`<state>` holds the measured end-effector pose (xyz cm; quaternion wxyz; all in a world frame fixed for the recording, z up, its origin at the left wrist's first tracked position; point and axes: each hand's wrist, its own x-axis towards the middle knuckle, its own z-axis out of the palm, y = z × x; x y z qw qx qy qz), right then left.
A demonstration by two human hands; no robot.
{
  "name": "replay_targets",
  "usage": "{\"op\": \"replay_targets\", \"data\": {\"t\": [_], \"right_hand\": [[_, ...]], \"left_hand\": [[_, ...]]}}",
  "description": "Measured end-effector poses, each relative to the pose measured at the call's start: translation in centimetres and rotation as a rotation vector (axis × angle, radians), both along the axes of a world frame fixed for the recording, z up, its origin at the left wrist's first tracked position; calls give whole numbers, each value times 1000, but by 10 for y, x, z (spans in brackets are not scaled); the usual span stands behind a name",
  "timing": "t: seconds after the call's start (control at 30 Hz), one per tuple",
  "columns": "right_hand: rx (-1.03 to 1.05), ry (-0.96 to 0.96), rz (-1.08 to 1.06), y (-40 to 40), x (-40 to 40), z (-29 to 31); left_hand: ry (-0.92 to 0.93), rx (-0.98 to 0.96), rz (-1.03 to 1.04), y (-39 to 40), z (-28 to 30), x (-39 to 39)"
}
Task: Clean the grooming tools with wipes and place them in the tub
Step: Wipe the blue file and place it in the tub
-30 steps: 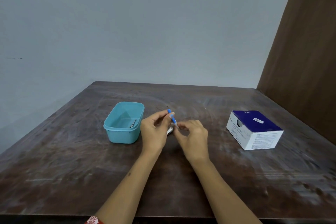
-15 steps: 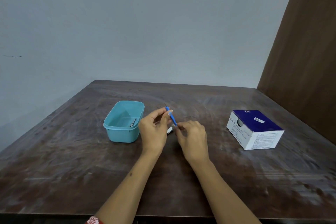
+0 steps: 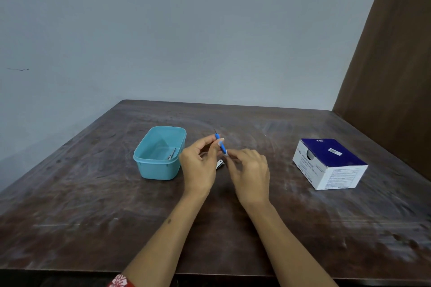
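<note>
left hand [image 3: 198, 165]: I have it pinching the blue-handled tool [image 3: 221, 145] between thumb and fingertips, tool tilted, thin metal tip up and away from me.
right hand [image 3: 249, 170]: fingers curled at the tool's lower end; looks like a wipe is in there but I cannot tell, too small and blurred.
tool position: held above the table [image 3: 93, 216], just right of the tub [image 3: 161, 170].
tub: open, teal, one metal tool [image 3: 172, 154] already lying inside against the near-right wall.
nail clipper [image 3: 220, 164]: on the table under my hands, partly hidden, not yet in the tub.
box of swabs [image 3: 326, 165]: well to the right, closed top.
handling: my guess is light, stiff, thin, smooth plastic handle, easy to spin or slip when wiped; tip fine, likely sharp.
grip advice: I'd hold the blue handle mid-length, wipe toward the tip, keep fingers off the point.
</note>
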<state>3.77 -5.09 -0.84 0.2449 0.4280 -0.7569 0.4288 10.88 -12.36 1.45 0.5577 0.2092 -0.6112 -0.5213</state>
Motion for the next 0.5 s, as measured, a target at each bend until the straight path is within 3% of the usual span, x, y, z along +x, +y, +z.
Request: {"op": "replay_targets", "data": {"t": [0.1, 0.27, 0.5], "right_hand": [[78, -25, -50, 0, -1, -2], [-9, 37, -33, 0, 0, 0], [63, -6, -96, -1, -2, -4]], "left_hand": [[23, 20, 6, -1, 2, 0], [-4, 4, -3, 2, 0, 0], [-29, -10, 18, -1, -5, -1]]}}
